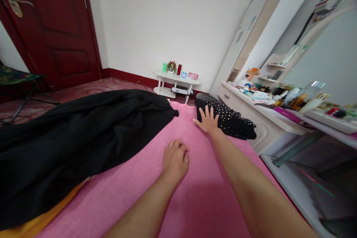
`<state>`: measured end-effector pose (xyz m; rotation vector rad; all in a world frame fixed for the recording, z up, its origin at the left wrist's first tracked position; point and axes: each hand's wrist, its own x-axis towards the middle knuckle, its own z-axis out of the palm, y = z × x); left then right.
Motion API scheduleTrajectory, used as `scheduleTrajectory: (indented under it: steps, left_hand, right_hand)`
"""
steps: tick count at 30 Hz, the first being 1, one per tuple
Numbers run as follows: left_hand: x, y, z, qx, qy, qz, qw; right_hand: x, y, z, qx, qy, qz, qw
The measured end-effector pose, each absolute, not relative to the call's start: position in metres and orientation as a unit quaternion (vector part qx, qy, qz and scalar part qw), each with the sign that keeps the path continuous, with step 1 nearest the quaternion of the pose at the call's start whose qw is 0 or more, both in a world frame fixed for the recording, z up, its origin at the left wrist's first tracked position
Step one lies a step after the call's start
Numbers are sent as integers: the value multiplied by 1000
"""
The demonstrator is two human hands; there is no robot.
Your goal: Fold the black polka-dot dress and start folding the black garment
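A pink cover [195, 193] lies spread over the bed in front of me. My right hand [206, 120] reaches far forward, fingers spread, resting on the edge of a folded black garment with white dots [231, 119] at the bed's far right corner. My left hand [175, 160] lies palm down on the pink cover, fingers loosely curled, holding nothing. A large black garment [72, 137] lies crumpled across the left half of the bed, a hand's width from my left hand.
An orange cloth [41, 219] shows under the black garment at the near left. A white dressing table [267, 115] crowded with bottles stands close on the right. A small white table [175, 81], a dark red door [64, 26] and a folding chair [22, 81] stand beyond.
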<state>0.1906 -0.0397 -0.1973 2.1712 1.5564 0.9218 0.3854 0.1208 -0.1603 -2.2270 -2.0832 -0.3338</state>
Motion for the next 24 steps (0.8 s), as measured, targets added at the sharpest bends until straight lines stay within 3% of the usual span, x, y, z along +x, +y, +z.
scheduleTrajectory:
  steps: [6,12,24]
  left_hand:
    - [188,-40,-195,753,540,335,171]
    - [185,-40,-195,754,536,343,162]
    - [159,-92,-188,831,456,266,176]
  right_hand:
    - [352,49,-182,-712,-686,-116,95]
    - [334,-51,-208,-683,-730,7,44]
    - [305,-144,-205,-700,-713,-21,36]
